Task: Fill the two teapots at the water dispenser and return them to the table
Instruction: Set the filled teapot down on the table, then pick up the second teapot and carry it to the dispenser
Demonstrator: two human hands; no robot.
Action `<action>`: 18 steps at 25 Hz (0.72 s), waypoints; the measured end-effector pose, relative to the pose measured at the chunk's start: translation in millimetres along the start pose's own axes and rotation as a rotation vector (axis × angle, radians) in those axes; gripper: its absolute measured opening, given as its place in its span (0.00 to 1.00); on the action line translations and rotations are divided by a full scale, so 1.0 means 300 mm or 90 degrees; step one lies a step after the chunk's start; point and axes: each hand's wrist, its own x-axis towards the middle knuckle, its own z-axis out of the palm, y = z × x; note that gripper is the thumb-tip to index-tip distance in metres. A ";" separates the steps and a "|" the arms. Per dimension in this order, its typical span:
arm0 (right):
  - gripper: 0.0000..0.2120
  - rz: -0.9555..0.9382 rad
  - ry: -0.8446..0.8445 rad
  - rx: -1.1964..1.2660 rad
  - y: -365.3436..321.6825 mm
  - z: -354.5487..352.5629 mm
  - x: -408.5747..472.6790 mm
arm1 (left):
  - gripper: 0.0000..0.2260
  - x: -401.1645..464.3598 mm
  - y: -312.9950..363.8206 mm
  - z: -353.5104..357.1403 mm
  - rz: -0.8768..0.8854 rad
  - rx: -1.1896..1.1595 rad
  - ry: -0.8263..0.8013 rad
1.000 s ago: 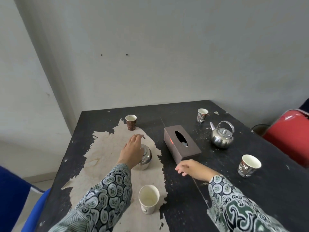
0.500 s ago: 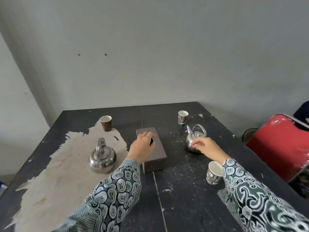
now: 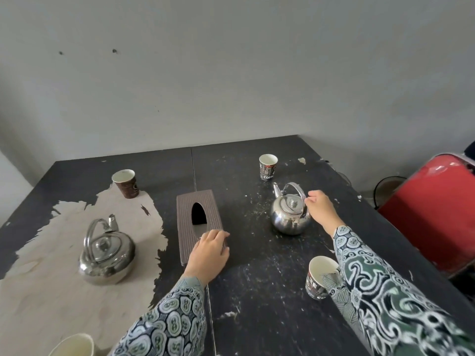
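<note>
**Right hand at the far teapot, left hand on the tissue box**

Here the right hand (image 3: 320, 210) reaches across the dark, scuffed table (image 3: 270, 304) to the right teapot (image 3: 289, 217), a small steel pot standing upright with its lid on and its spout turned away from the person. The fingers curl at the raised bail handle, thumb and fingertips closing on the handle's right side, while the pot's base rests on the tabletop.

The left hand (image 3: 209, 254) lies palm down on the near end of the brown tissue box (image 3: 198, 222), fingers loosely bent over its edge; whether it grips the box or only rests there cannot be told.

The left teapot (image 3: 106, 255) sits untouched on the pale, worn patch of the table, well apart from both hands, lid on and handle up.

Paper cups stand about: a brown cup (image 3: 126, 183) at the far left, a printed coffee cup (image 3: 268, 167) beyond the right teapot, another coffee cup (image 3: 318, 277) just beside the right sleeve, and a white cup (image 3: 73, 345) at the near edge. A red chair (image 3: 431, 209) stands at the right.
</note>
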 end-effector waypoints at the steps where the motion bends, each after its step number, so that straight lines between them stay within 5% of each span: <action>1: 0.18 0.007 -0.008 0.000 0.006 0.013 0.024 | 0.19 0.003 -0.017 0.025 0.001 0.025 0.004; 6: 0.09 0.022 -0.048 0.093 0.011 0.069 0.091 | 0.22 -0.003 -0.064 0.091 0.010 0.065 0.058; 13: 0.12 -0.031 -0.112 0.102 -0.046 0.058 0.029 | 0.21 0.012 -0.052 0.045 0.001 0.026 0.008; 18: 0.14 -0.136 -0.227 0.156 -0.226 -0.057 -0.115 | 0.20 -0.040 -0.008 -0.104 0.005 -0.044 0.063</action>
